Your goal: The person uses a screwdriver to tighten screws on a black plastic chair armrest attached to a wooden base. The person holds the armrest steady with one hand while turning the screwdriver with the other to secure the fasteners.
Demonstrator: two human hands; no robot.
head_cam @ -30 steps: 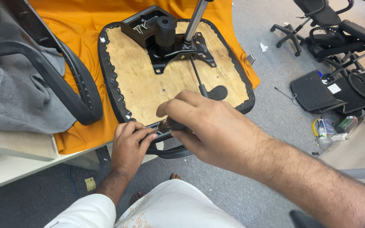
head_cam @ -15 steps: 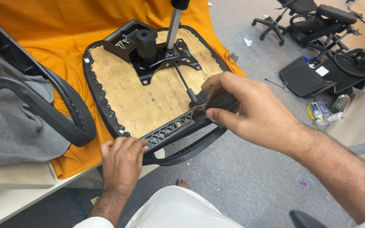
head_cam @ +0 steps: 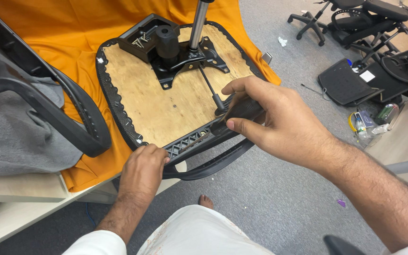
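At the bench's front edge, the left hand (head_cam: 142, 167) grips the black armrest bracket (head_cam: 190, 141) on the upturned seat (head_cam: 166, 101); the right hand (head_cam: 272, 120) clasps a black-handled screwdriver (head_cam: 237, 113) against it.

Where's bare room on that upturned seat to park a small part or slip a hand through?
Free: bare plywood between the black mechanism plate and the ribbed armrest bracket; also plywood by the left stapled rim. Crowded: front edge, where the left hand holds the bracket and the right hand grips a black tool handle beside the lever.
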